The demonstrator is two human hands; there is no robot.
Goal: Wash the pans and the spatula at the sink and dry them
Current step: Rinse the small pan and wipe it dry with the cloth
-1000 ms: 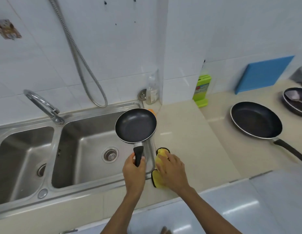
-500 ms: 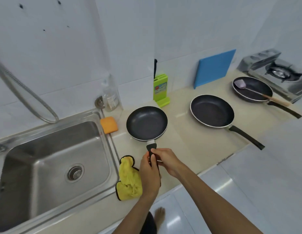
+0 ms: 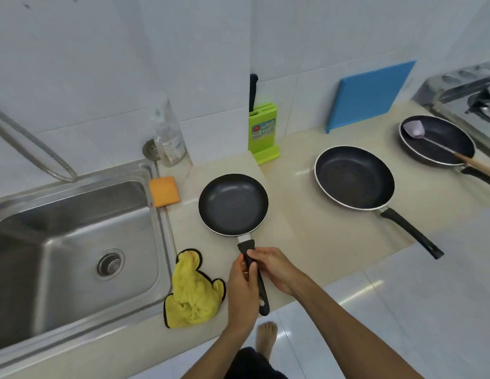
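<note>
I see both my left hand [image 3: 242,285] and right hand [image 3: 274,269] closed around the small pan's [image 3: 233,205] handle, twelve o'clock from them on the counter [image 3: 306,236]. Its handle overhangs the edge; a careless release could tip it off.

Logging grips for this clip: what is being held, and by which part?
Both hands, left hand and right hand, hold the small frying pan by its black handle.

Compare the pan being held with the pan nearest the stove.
The small pan is held by its handle in the left hand and right hand; the far pan sits untouched on the counter. The small pan is empty; the far pan holds the spatula. Both are dark, round and upright.
</note>
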